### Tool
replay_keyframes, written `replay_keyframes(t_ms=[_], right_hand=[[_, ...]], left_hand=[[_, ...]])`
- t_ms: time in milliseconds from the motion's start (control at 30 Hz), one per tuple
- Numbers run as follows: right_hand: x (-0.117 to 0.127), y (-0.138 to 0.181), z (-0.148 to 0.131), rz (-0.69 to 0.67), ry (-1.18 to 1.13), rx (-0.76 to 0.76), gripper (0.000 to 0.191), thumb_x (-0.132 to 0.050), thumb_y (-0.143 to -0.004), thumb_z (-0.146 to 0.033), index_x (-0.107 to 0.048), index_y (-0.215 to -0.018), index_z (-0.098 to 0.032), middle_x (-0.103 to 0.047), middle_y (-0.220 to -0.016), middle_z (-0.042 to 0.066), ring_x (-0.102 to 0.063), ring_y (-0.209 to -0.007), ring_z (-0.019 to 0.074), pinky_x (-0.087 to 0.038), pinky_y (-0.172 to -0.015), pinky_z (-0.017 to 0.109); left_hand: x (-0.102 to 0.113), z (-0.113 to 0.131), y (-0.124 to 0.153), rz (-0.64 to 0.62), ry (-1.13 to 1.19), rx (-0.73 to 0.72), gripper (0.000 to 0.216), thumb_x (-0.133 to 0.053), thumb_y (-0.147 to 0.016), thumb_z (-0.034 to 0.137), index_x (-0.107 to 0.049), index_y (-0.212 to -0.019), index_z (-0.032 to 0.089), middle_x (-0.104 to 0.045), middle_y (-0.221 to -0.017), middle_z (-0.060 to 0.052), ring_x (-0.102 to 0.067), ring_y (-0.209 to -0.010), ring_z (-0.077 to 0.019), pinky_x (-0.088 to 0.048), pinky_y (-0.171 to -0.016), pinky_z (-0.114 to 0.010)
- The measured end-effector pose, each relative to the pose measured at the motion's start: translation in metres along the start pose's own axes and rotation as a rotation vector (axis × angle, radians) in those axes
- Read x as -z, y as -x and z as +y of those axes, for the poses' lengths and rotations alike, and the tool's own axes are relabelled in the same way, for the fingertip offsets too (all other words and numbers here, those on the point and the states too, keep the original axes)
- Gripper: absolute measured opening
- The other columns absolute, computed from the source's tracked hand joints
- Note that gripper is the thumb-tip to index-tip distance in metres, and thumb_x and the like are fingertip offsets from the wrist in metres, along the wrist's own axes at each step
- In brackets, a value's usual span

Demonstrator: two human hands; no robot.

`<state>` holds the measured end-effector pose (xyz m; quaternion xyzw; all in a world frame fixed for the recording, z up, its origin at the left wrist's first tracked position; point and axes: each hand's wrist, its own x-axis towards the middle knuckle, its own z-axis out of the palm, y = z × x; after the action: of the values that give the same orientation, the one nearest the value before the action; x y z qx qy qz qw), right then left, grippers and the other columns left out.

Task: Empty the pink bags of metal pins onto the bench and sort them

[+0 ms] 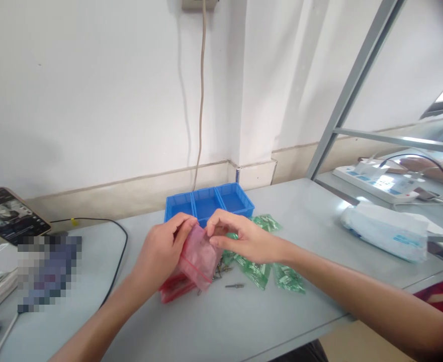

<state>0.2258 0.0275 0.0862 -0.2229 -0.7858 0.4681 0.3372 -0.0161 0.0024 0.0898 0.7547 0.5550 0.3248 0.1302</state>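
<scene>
My left hand (163, 250) and my right hand (240, 236) both pinch the top of a small pink zip bag (199, 257) held just above the grey table (244, 322). More pink bags (176, 290) lie under it. Several green packets (257, 271) lie beneath and to the right of my right hand. A few loose screws (234, 285) rest on the table near the bags. Three blue bins (209, 201) stand in a row just behind my hands.
A phone (10, 213) leans at the far left above a blurred patch, with a black cable (117, 261) curving across the table. A white wrapped bundle (385, 231) and a power strip (375, 183) sit at the right behind a metal frame (351, 85).
</scene>
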Motion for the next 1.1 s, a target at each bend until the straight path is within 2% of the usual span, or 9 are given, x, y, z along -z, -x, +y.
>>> replay_keyframes(t_ms=[133, 267, 467, 567, 700, 800, 900, 1000, 1100], right_hand=[[0.002, 0.002, 0.01, -0.088, 0.024, -0.026, 0.028, -0.053, -0.105, -0.019, -0.08, -0.107, -0.026, -0.074, -0.107, 0.003, -0.066, -0.091, 0.019, -0.052, -0.083, 0.033], [0.002, 0.005, 0.018, 0.01, 0.039, -0.028, 0.034, -0.051, -0.102, -0.014, -0.082, -0.105, -0.026, -0.075, -0.106, 0.003, -0.066, -0.09, 0.0184, -0.051, -0.08, 0.032], [0.005, 0.004, 0.032, 0.254, -0.015, -0.114, 0.028, -0.055, -0.094, -0.015, -0.079, -0.105, -0.024, -0.075, -0.104, 0.003, -0.058, -0.072, 0.0151, -0.045, -0.062, 0.028], [0.006, 0.004, 0.037, 0.281, -0.096, -0.107, 0.025, -0.061, -0.091, -0.016, -0.077, -0.107, -0.024, -0.076, -0.107, 0.004, -0.066, -0.085, 0.0183, -0.052, -0.072, 0.031], [0.003, 0.007, 0.04, 0.291, -0.076, -0.072, 0.016, -0.066, -0.092, -0.021, -0.075, -0.105, -0.024, -0.075, -0.111, 0.005, -0.068, -0.1, 0.0219, -0.056, -0.082, 0.035], [0.002, 0.011, 0.039, 0.277, 0.077, -0.044, 0.01, -0.069, -0.098, -0.029, -0.073, -0.106, -0.025, -0.072, -0.108, 0.005, -0.065, -0.093, 0.0205, -0.053, -0.078, 0.034], [0.0, 0.014, 0.04, 0.283, 0.269, 0.028, 0.022, -0.063, -0.106, -0.04, -0.066, -0.091, -0.023, -0.062, -0.089, 0.002, -0.057, -0.083, 0.0194, -0.047, -0.075, 0.033], [-0.004, 0.015, 0.041, 0.326, 0.314, 0.066, 0.036, -0.057, -0.109, -0.043, -0.054, -0.08, -0.023, -0.052, -0.083, 0.001, -0.052, -0.084, 0.0202, -0.043, -0.075, 0.033], [-0.01, 0.016, 0.043, 0.355, 0.224, -0.011, 0.031, -0.056, -0.109, -0.046, -0.055, -0.088, -0.024, -0.054, -0.087, 0.001, -0.052, -0.083, 0.0199, -0.042, -0.07, 0.032]], left_hand=[[-0.012, -0.006, -0.001, -0.008, 0.179, 0.073, 0.038, -0.047, -0.109, 0.056, -0.071, -0.11, 0.026, -0.079, -0.088, 0.001, -0.07, -0.073, -0.0194, -0.05, -0.067, -0.029], [-0.02, -0.018, 0.008, 0.036, 0.166, 0.078, 0.034, -0.045, -0.111, 0.051, -0.066, -0.125, 0.027, -0.076, -0.094, 0.0, -0.068, -0.075, -0.0191, -0.052, -0.069, -0.03], [-0.03, -0.031, 0.016, 0.049, 0.094, -0.106, 0.039, -0.039, -0.112, 0.031, -0.051, -0.15, 0.03, -0.059, -0.146, -0.01, -0.063, -0.127, -0.0251, -0.056, -0.106, -0.043], [-0.035, -0.033, 0.018, 0.044, 0.008, -0.173, 0.051, -0.042, -0.109, 0.022, -0.042, -0.159, 0.035, -0.044, -0.16, -0.01, -0.049, -0.146, -0.0273, -0.048, -0.119, -0.051], [-0.037, -0.029, 0.023, 0.055, -0.042, -0.173, 0.038, -0.058, -0.106, 0.028, -0.063, -0.142, 0.036, -0.033, -0.168, -0.007, -0.041, -0.153, -0.0335, -0.046, -0.12, -0.058], [-0.034, -0.023, 0.024, 0.033, 0.068, -0.158, 0.026, -0.054, -0.108, 0.034, -0.074, -0.125, 0.029, -0.05, -0.158, -0.009, -0.051, -0.144, -0.0319, -0.049, -0.115, -0.054], [-0.031, -0.017, 0.023, -0.095, 0.255, -0.087, 0.031, -0.051, -0.11, 0.044, -0.075, -0.115, 0.024, -0.073, -0.121, -0.008, -0.068, -0.111, -0.0253, -0.056, -0.104, -0.046], [-0.032, -0.014, 0.023, -0.154, 0.364, 0.01, 0.039, -0.05, -0.109, 0.051, -0.074, -0.099, 0.022, -0.075, -0.094, -0.004, -0.069, -0.094, -0.0233, -0.058, -0.095, -0.04], [-0.036, -0.013, 0.024, -0.143, 0.389, 0.045, 0.043, -0.05, -0.108, 0.053, -0.07, -0.087, 0.021, -0.072, -0.087, -0.003, -0.067, -0.092, -0.0234, -0.057, -0.086, -0.035]])
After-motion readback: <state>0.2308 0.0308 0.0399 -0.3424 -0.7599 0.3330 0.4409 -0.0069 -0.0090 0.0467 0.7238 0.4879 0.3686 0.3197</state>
